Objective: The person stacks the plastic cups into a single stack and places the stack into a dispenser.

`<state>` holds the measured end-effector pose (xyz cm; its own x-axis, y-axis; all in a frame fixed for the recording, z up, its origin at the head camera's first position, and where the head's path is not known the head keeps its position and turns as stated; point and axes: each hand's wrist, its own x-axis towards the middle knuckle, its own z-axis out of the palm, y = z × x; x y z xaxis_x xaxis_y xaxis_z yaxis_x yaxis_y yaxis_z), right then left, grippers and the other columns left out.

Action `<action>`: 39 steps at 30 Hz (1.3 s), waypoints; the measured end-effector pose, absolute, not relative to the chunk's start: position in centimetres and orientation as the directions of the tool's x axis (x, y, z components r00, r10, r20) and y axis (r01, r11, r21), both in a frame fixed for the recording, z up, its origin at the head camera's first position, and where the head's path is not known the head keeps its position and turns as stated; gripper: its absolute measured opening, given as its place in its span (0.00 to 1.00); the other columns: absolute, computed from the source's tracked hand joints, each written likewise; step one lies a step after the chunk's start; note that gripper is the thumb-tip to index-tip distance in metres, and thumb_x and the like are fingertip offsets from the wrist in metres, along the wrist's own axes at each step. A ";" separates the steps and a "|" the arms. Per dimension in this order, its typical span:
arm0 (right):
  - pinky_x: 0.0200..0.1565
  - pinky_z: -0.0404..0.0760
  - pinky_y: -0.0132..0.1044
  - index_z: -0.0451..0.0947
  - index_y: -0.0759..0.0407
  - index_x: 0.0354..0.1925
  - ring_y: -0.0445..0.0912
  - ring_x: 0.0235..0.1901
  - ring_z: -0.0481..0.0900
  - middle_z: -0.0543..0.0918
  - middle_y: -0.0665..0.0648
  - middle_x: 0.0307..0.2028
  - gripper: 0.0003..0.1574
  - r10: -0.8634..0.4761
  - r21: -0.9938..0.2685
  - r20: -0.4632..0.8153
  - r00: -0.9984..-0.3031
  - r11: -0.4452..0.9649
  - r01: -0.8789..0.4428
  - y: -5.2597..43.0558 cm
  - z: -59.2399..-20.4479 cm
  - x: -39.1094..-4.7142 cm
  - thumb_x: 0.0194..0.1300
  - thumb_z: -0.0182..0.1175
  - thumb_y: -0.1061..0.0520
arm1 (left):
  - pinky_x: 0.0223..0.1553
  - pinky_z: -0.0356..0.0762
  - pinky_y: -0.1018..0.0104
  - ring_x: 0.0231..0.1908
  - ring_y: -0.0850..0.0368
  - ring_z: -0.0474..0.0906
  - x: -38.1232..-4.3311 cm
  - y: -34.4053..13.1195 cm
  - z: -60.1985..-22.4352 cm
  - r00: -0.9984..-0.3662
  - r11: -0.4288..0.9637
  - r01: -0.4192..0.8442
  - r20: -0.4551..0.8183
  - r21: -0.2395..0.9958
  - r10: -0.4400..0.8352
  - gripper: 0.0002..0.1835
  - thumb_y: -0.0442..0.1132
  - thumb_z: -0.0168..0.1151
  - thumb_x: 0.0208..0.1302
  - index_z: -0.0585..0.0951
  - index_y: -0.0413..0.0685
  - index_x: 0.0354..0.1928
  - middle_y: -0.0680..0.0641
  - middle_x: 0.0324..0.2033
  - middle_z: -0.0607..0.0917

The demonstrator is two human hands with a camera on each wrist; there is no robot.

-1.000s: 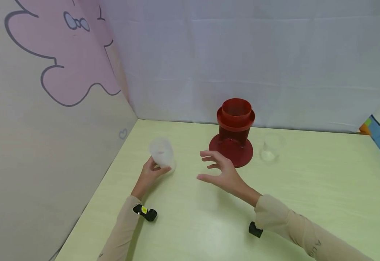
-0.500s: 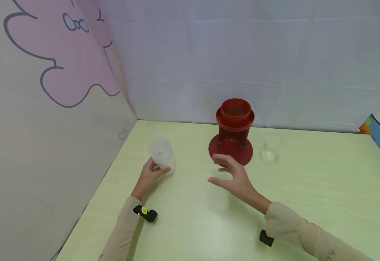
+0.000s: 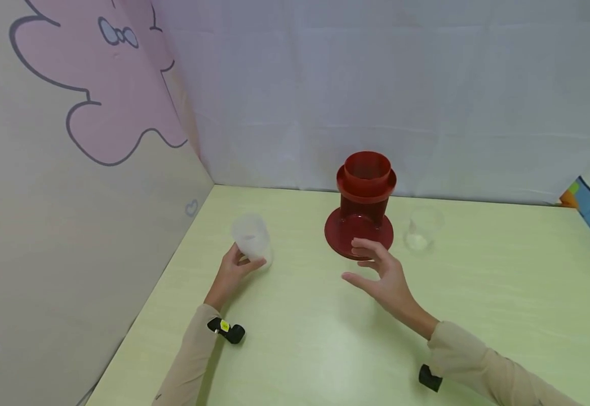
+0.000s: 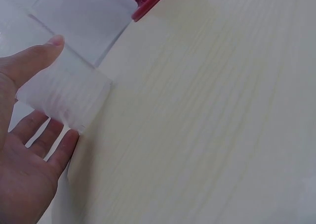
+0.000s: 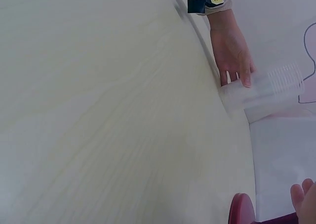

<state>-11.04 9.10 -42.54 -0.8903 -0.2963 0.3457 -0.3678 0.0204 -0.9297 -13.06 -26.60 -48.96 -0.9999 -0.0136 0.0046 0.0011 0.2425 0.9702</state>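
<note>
My left hand [image 3: 230, 277] holds a stack of translucent plastic cups [image 3: 251, 231] low down, at the left of the table. Thumb and fingers lie on opposite sides of it in the left wrist view. From the right wrist view, several close rims ring the top of the stack. My right hand [image 3: 388, 282] hovers over the table with fingers loosely bent and nothing in them. Just beyond it stands a red cylinder-shaped piece [image 3: 368, 180] with a wide collar and a round red base [image 3: 358, 230]. The fingertips overlap the base's front edge in the head view.
A clear plastic cup [image 3: 418, 239], hard to make out, stands right of the red piece. The pale wooden table [image 3: 284, 349] meets a white cloth wall [image 3: 295, 101] at the back. A wall with a pink cartoon drawing [image 3: 122, 96] borders it on the left.
My right hand has moved to the right and slightly toward me, passing in front of the red base. The left hand and the stack of plastic cups have stayed where they were.
</note>
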 end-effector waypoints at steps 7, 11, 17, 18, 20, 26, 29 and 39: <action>0.51 0.78 0.34 0.67 0.58 0.62 0.58 0.55 0.70 0.73 0.55 0.57 0.37 -0.279 -0.939 0.316 -0.907 0.044 -0.341 10.8 -42.8 -11.2 0.55 0.68 0.66 | 0.57 0.72 0.52 0.58 0.49 0.71 -13.3 -26.6 -49.1 -1.000 0.247 0.004 0.007 0.969 -0.013 0.39 0.47 0.73 0.51 0.65 0.62 0.65 0.50 0.60 0.72; 0.52 0.78 0.34 0.67 0.56 0.62 0.55 0.56 0.70 0.72 0.54 0.58 0.37 -0.272 -0.944 0.291 -0.917 0.076 -0.322 11.8 -43.0 -11.2 0.55 0.68 0.65 | 0.56 0.73 0.53 0.58 0.48 0.71 -13.1 -26.3 -48.5 -1.000 0.241 -0.004 -0.002 0.971 -0.005 0.38 0.45 0.73 0.52 0.66 0.61 0.65 0.49 0.60 0.72; 0.52 0.78 0.35 0.66 0.56 0.63 0.53 0.57 0.71 0.71 0.56 0.58 0.39 -0.248 -0.944 0.273 -0.930 0.116 -0.308 13.6 -43.7 -11.3 0.55 0.69 0.65 | 0.57 0.71 0.53 0.60 0.47 0.69 -12.2 -25.6 -46.4 -1.000 0.241 -0.016 -0.019 0.970 0.010 0.37 0.38 0.70 0.56 0.64 0.53 0.67 0.46 0.61 0.71; 0.52 0.78 0.35 0.66 0.56 0.62 0.52 0.56 0.71 0.71 0.56 0.58 0.39 -0.242 -0.944 0.269 -0.932 0.125 -0.305 13.8 -43.9 -11.3 0.54 0.69 0.64 | 0.57 0.72 0.53 0.60 0.47 0.69 -12.1 -25.5 -46.4 -1.000 0.242 -0.014 -0.017 0.970 0.010 0.37 0.38 0.70 0.56 0.64 0.53 0.67 0.46 0.61 0.71; 0.51 0.78 0.34 0.65 0.55 0.63 0.50 0.56 0.72 0.72 0.54 0.58 0.39 -0.232 -0.943 0.264 -0.936 0.141 -0.301 14.2 -44.1 -11.2 0.54 0.69 0.64 | 0.57 0.72 0.53 0.60 0.47 0.69 -12.1 -25.5 -46.4 -1.000 0.247 -0.009 -0.012 0.969 0.011 0.37 0.38 0.70 0.56 0.64 0.53 0.67 0.47 0.61 0.71; 0.52 0.78 0.35 0.63 0.55 0.65 0.43 0.55 0.73 0.70 0.53 0.59 0.42 -0.181 -0.948 0.231 -0.956 0.181 -0.263 15.1 -44.9 -10.9 0.55 0.69 0.63 | 0.57 0.72 0.54 0.59 0.49 0.69 -12.2 -25.5 -46.6 -1.000 0.250 0.011 0.008 0.968 0.013 0.37 0.39 0.70 0.56 0.64 0.53 0.67 0.47 0.61 0.71; 0.51 0.77 0.32 0.62 0.54 0.66 0.42 0.55 0.73 0.70 0.53 0.59 0.44 -0.139 -0.948 0.230 -0.963 0.192 -0.254 15.6 -45.3 -10.9 0.54 0.70 0.63 | 0.57 0.72 0.55 0.60 0.49 0.68 -12.2 -25.5 -46.6 -1.000 0.242 0.022 0.018 0.970 0.018 0.37 0.39 0.70 0.56 0.64 0.53 0.67 0.47 0.61 0.71; 0.50 0.76 0.25 0.59 0.56 0.66 0.41 0.54 0.72 0.70 0.52 0.58 0.46 0.021 -0.952 0.238 -0.971 0.203 -0.229 17.4 -46.7 -11.5 0.54 0.69 0.66 | 0.58 0.72 0.54 0.60 0.49 0.68 -12.9 -26.2 -48.1 -1.000 0.249 0.016 0.015 0.968 0.009 0.38 0.39 0.71 0.55 0.64 0.55 0.67 0.48 0.61 0.71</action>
